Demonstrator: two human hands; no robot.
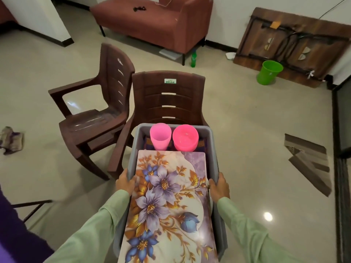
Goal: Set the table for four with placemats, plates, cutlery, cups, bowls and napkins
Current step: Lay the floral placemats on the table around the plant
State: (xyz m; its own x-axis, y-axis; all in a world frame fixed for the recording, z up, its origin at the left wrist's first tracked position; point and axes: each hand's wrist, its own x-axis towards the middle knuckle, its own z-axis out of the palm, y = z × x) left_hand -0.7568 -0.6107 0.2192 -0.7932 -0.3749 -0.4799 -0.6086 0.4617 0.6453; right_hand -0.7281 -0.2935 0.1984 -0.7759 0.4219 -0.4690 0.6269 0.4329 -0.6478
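The left hand [124, 184] and the right hand [218, 186] each curl over a long side wall of a grey plastic tub [213, 145], thumbs inside the rim and fingers hidden below. This two-sided grip probably keeps the load level while it is carried at waist height. Lying flat across the near part of the tub is a floral placemat [167, 196], purple and gold. Whether more mats sit under it cannot be told, but laid flat it does not bend and covers whatever is beneath. At the tub's far end stand a pale pink cup [159, 136] and, to its right, a nested stack of brighter pink bowls [185, 138], upright and wedged against the end wall, likely so they do not tip. No plates, cutlery or napkins show. Nothing is laid out yet, so the setting has not started. Below the tub is a glossy cream tiled floor [247, 114]. Just beyond the tub is a brown plastic armchair [168, 99], with a second armchair [98, 111] to its left. Far beyond the tub are a reddish sofa [152, 21], a green bottle [193, 58], a green bucket [269, 72] and a folded wooden table [292, 46] leaning on the wall, perhaps the one to be set.
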